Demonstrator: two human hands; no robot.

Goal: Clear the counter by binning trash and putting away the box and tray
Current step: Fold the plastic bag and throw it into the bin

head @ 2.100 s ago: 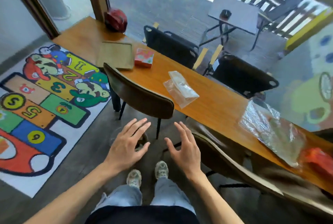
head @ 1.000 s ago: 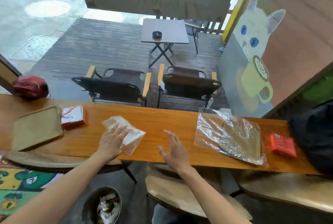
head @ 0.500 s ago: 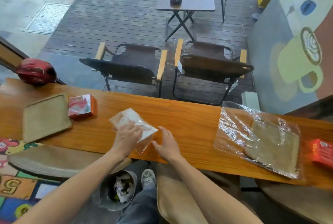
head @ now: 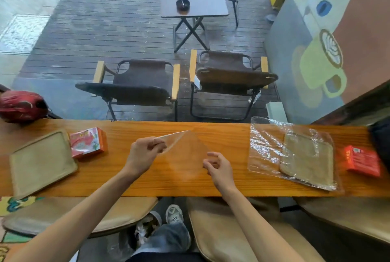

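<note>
1. Wooden counter (head: 221,181) is being cleared; a clear plastic wrapper (head: 185,156) is being pinched at its left corner by the left hand (head: 143,154).
2. The right hand (head: 217,166) is being held curled at its right edge; whether it is gripping cannot be told.
3. Tray (head: 40,162) and box (head: 88,142) are lying left, nearer the left hand.

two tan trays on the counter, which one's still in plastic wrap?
The right-hand tray, lying inside the crinkled clear bag beside the orange box. The left tray is bare.
</note>
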